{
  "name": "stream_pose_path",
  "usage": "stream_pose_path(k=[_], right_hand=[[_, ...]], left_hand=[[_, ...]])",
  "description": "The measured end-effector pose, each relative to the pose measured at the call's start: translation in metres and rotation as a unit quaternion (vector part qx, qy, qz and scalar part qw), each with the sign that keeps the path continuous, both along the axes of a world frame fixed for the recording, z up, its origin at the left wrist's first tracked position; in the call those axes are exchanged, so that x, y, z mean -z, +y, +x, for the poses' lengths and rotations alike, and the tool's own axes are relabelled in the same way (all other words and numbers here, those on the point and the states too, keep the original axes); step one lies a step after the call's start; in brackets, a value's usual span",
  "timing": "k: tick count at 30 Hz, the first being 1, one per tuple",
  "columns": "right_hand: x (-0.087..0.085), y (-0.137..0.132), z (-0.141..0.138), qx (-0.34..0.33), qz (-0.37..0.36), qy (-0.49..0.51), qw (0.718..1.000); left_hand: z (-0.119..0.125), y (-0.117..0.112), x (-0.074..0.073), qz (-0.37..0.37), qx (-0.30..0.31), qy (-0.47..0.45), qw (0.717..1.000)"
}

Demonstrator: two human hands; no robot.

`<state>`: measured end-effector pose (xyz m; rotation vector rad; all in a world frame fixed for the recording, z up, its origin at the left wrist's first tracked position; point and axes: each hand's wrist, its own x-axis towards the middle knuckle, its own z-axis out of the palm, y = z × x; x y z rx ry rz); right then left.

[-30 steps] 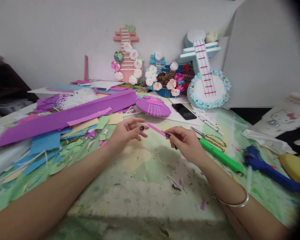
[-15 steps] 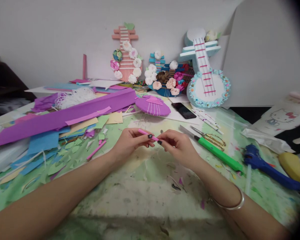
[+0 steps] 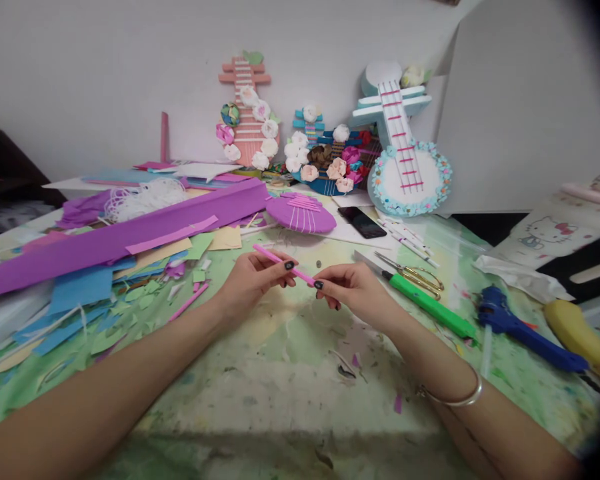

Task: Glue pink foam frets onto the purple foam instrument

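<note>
Between my two hands is a thin pink paper-covered stick (image 3: 303, 273), slanting down to the right above the table. My left hand (image 3: 260, 277) pinches it near its middle, its far end poking out past the fingers. My right hand (image 3: 350, 290) has thumb and fingertips closed on the stick's lower right end. Just beyond lies a purple rounded instrument-shaped piece (image 3: 300, 217) with white strings and pink strips across it. Another pink stick (image 3: 189, 301) rests on the table left of my left hand.
Right of my hands lie a green utility knife (image 3: 430, 307), gold-handled scissors (image 3: 415, 275), a blue glue gun (image 3: 525, 330) and a phone (image 3: 363, 222). Purple paper (image 3: 130, 233), white string (image 3: 145, 199) and paper scraps cover the left. Decorated model instruments (image 3: 247, 113) lean at the wall.
More of the pink stick now shows, its left end sticking out farther beyond my left fingers. My hands have spread slightly apart. The whole view has shifted a little.
</note>
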<state>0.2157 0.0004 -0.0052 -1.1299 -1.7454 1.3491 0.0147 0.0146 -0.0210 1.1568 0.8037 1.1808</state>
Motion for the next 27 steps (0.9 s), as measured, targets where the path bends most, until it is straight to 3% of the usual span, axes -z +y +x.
stream_pose_path(k=[3,11,22,27], right_hand=[[0.001,0.0,0.0,-0.026,-0.027,0.033,0.999],[-0.007,0.005,0.018,-0.08,-0.174,0.101,0.976],[-0.004,0.001,0.008,-0.051,-0.183,0.093,0.977],[-0.005,0.003,0.012,-0.071,-0.182,0.072,0.978]], left_hand=[[0.001,0.0,0.002,0.003,0.011,0.034,0.999],[-0.018,0.013,-0.004,-0.005,-0.021,-0.032,0.999],[-0.008,0.005,-0.005,-0.013,0.0,-0.013,1.0],[-0.013,0.012,-0.006,-0.011,-0.062,-0.025,0.998]])
